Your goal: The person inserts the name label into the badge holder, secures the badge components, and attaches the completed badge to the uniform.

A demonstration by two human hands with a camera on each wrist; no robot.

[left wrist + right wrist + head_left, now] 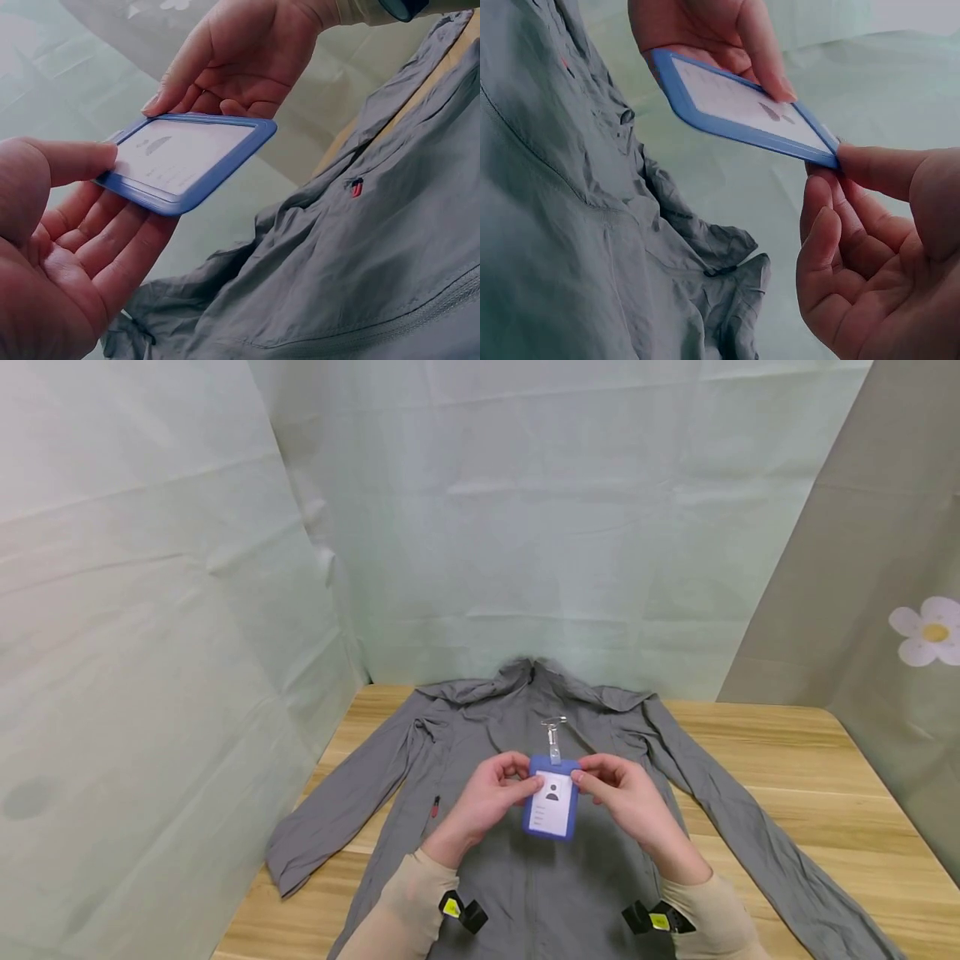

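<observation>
A blue-framed ID badge holder (pixel 551 800) with a white card is held up over the grey jacket (pixel 525 893). On the card are a dark person icon and short lines of print. From its top edge rises a clear strap with a metal clip (pixel 553 735). My left hand (pixel 491 797) pinches the badge's left side, thumb on the front and fingers behind. On the opposite side my right hand (pixel 626 797) pinches the upper corner between thumb and fingers. In the left wrist view the badge holder (pixel 187 161) lies tilted between both hands.
The jacket lies spread on a wooden table (pixel 795 760), collar at the far edge and sleeves out to both sides. A red zipper pull (pixel 435 807) shows on its left part. Pale fabric walls (pixel 562 527) stand behind and beside the table.
</observation>
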